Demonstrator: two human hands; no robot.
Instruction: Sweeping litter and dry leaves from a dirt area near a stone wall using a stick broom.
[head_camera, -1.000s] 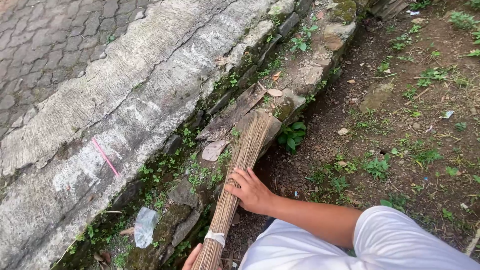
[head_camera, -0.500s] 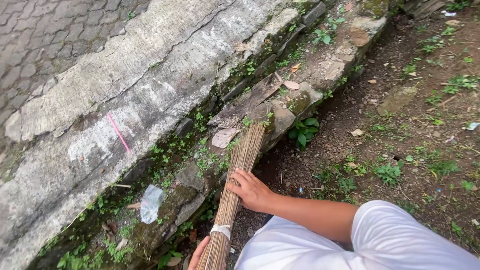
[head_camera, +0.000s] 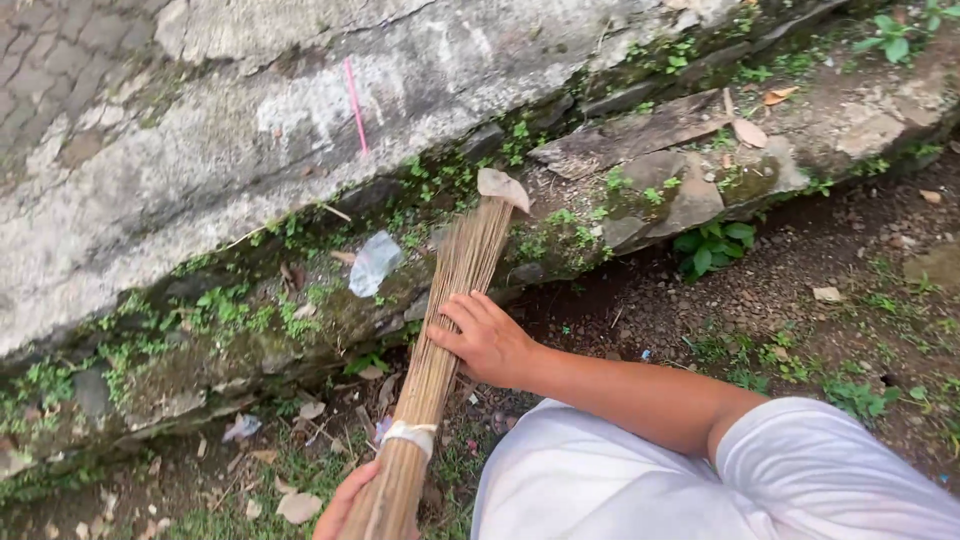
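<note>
Stick broom (head_camera: 440, 320), dry leaf (head_camera: 503, 187) at tip, plastic scrap (head_camera: 373, 263) beside

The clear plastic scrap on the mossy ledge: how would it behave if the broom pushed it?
The plastic scrap looks thin and crumpled, so probably very light and floppy. The stick broom bristles might snag or flip it rather than slide it; the ledge is uneven and mossy.

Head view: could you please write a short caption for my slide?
Both hands, right and left, grip a stick broom whose tip meets a dry leaf on a mossy stone kerb.
</note>
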